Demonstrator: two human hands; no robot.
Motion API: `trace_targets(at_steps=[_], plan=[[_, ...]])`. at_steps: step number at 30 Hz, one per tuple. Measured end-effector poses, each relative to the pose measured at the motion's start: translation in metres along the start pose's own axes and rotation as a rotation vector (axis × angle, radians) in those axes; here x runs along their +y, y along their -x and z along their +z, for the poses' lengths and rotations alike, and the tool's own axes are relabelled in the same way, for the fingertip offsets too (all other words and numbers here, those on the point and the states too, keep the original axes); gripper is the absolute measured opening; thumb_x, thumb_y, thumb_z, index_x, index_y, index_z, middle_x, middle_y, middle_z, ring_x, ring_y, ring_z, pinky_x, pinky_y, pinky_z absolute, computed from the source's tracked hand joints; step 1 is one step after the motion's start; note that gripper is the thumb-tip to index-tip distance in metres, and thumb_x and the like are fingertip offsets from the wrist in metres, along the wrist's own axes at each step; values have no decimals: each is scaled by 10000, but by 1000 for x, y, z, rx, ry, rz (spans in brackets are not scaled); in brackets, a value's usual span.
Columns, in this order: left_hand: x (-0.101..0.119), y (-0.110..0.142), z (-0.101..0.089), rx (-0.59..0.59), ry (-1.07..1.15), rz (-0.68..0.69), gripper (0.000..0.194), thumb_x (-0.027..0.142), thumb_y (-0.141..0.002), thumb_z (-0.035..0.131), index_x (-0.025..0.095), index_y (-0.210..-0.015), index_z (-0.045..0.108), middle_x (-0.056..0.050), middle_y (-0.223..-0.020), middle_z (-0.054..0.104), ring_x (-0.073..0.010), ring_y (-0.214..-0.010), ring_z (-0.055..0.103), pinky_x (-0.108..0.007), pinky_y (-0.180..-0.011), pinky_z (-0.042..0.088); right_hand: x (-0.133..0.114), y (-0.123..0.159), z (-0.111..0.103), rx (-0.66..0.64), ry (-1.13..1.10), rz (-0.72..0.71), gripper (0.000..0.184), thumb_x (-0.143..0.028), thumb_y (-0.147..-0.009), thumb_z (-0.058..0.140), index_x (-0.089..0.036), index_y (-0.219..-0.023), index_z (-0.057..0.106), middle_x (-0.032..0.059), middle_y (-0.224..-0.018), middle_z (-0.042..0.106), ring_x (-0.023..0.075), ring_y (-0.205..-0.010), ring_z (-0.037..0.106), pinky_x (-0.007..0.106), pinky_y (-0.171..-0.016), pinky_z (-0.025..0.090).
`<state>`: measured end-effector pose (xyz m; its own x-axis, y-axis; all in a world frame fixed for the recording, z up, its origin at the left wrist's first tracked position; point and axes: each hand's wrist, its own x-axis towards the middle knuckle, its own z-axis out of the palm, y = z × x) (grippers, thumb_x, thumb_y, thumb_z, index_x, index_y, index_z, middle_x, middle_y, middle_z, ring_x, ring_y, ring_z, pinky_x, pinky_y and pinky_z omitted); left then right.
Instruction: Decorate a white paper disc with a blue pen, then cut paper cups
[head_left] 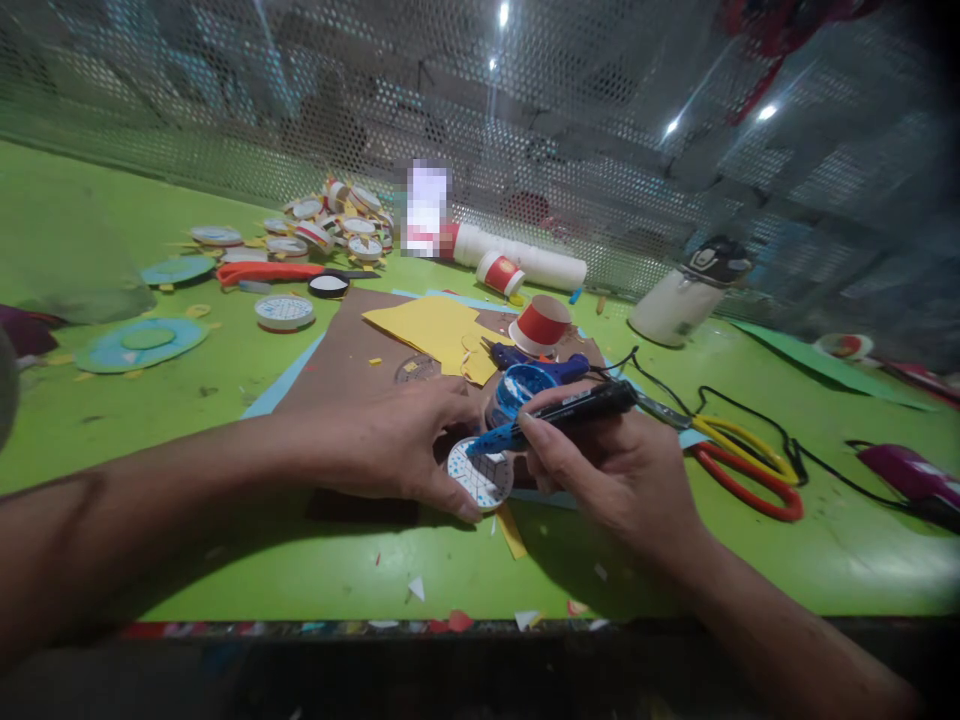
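On the green table [300,560], the left hand's [397,435] fingers pinch a white disc [480,474]; the right hand's [622,465] fingers close around a blue-tipped marker [570,408].

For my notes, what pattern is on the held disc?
Disc: blue dots, dark lines on white; head view.

No legible text, print [576,398] on marker [606,402] blurred, emblem [508,270] on red cup [495,279] unclear

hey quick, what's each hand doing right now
Left hand: closed, gripping the white patterned disc.
Right hand: closed around the black marker, pointed at the disc.
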<state>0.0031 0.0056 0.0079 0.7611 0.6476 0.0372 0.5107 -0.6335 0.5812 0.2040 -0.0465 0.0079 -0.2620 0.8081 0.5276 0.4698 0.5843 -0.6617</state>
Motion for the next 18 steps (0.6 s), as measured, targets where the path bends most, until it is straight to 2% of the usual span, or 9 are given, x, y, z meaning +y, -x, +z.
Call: trace_targets(at_steps=[5, 11, 15, 18], plan=[[-1, -1, 1, -2, 4, 6, 451, 479, -648, 799, 235, -1006, 674, 1, -912, 573, -199, -839, 545, -283, -695, 420, 3, 1, 5, 14, -53, 12, 76, -217, -876, 652, -172, -817, 641, -71, -536, 569, 69, -431, 518, 174, -442, 454], [-1, -1, 1, -12, 28, 10, 442, 432, -657, 801, 224, -1018, 654, 0, -953, 626, -216, -901, 569, -284, -733, 427, 3, 1, 11, 118, 149, -149, 140, -202, -838, 691, -158, -720, 629, -26, -568, 628, 84, -466, 563, 187, -453, 453], [-2, 0, 2, 10, 51, 4, 491, 412, -654, 807, 225, -1070, 625, -2, -995, 640, -211, -908, 572, -280, -731, 426, 2, 3, 10, 138, 58, -64, 122, -222, -829, 704, -160, -742, 646, -49, -518, 607, 81, -426, 552, 187, -432, 466], [-2, 0, 3, 8, 55, 3, 460, 428, -662, 801, 220, -1032, 625, 4, -955, 630, -196, -862, 564, -269, -690, 413, 1, 4, 7, 190, -57, 9, 110, -244, -845, 687, -160, -776, 667, -61, -493, 580, 86, -401, 540, 207, -422, 475]])
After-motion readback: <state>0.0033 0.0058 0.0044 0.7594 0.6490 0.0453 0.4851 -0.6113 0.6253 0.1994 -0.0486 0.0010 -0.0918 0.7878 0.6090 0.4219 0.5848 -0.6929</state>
